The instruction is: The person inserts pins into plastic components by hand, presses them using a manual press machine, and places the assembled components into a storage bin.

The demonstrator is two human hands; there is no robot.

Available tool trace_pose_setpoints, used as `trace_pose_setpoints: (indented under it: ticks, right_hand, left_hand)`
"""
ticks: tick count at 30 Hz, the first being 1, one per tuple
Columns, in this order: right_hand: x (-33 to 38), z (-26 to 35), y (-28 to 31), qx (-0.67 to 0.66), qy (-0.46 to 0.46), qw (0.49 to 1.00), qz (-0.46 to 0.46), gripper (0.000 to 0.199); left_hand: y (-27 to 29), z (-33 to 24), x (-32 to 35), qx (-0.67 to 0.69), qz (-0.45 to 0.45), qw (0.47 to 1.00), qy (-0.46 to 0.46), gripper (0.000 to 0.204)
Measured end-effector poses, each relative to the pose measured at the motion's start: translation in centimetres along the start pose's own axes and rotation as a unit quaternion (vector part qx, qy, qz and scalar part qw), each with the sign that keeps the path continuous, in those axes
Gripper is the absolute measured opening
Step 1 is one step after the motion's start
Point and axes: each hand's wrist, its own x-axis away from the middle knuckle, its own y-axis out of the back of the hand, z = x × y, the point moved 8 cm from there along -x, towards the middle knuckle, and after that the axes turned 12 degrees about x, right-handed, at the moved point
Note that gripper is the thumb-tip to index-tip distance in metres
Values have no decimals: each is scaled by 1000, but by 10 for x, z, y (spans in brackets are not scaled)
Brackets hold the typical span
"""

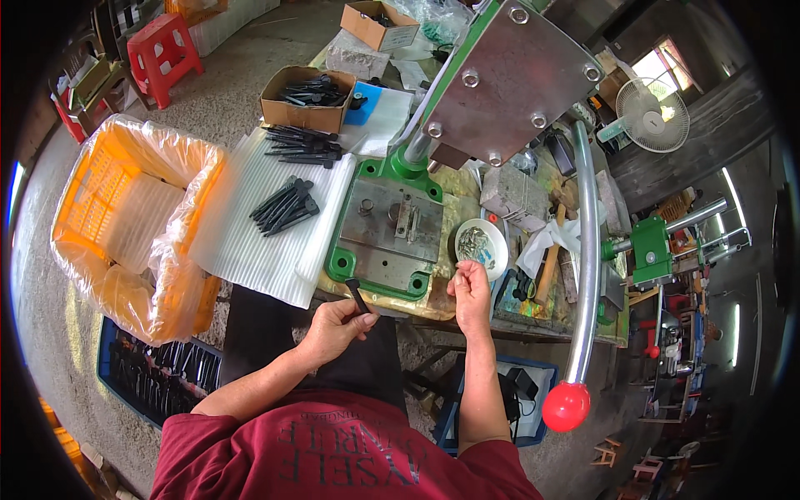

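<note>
My left hand (337, 330) grips a slim black part (357, 293) between thumb and fingers, just in front of the press. The fingers of my right hand (471, 293) are pinched together at the near rim of a white bowl (498, 271). Small shiny metal pieces (473, 242) lie in that bowl; whether one is in my fingers is too small to tell. Between and beyond my hands stands a green hand press (342, 263), with a metal fixture (407, 220) on its steel plate. The press's long lever (587, 250) ends in a red knob (566, 407) at the right.
Piles of black parts (286, 206) lie on white foam sheet (237, 250) left of the press. Behind them is a cardboard box (304, 122) of similar parts. A plastic-lined orange crate (108, 196) stands far left. A hammer (550, 262) and stone blocks (514, 197) sit right of the press.
</note>
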Motion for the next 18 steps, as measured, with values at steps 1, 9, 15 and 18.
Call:
trace_pose_setpoints:
  ticks: [1, 9, 15, 18]
  right_hand:
    - [0, -3, -2, -35, -16, 999, 20, 9]
    - [2, -13, -2, -142, -63, 987, 41, 7]
    - [4, -20, -4, -190, -74, 979, 19, 6]
    - [4, -19, -5, -219, -80, 972, 14, 7]
  left_hand:
    - [1, 1, -1, -5, 1, 1000, 4, 16]
    - [1, 2, -1, 0, 0, 1000, 3, 16]
    - [1, 3, -2, 0, 0, 1000, -3, 16]
    - [2, 3, -2, -2, 0, 1000, -1, 16]
